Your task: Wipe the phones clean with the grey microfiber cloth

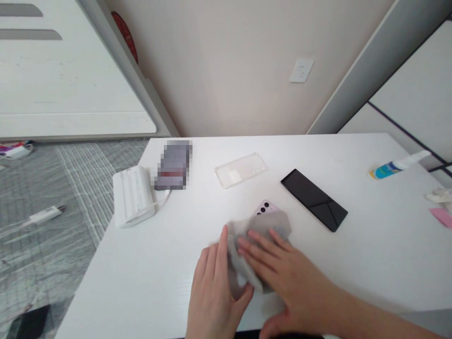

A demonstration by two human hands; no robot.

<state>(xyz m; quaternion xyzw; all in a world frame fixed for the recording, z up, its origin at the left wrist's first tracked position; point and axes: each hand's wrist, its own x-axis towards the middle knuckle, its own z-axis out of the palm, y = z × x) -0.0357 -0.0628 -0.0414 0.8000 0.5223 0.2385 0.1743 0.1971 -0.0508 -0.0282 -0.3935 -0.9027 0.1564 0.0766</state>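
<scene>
The right hand (pixel 282 268) presses a grey cloth (pixel 254 235) flat onto a pink phone (pixel 265 207); the left hand (pixel 212 287), its grip closed on the cloth's edge, steadies both against the tabletop (pixel 353 263).

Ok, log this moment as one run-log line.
right hand: flat on grey cloth over phone | left hand: at cloth's left edge | nearby: clear case, black phone
</scene>
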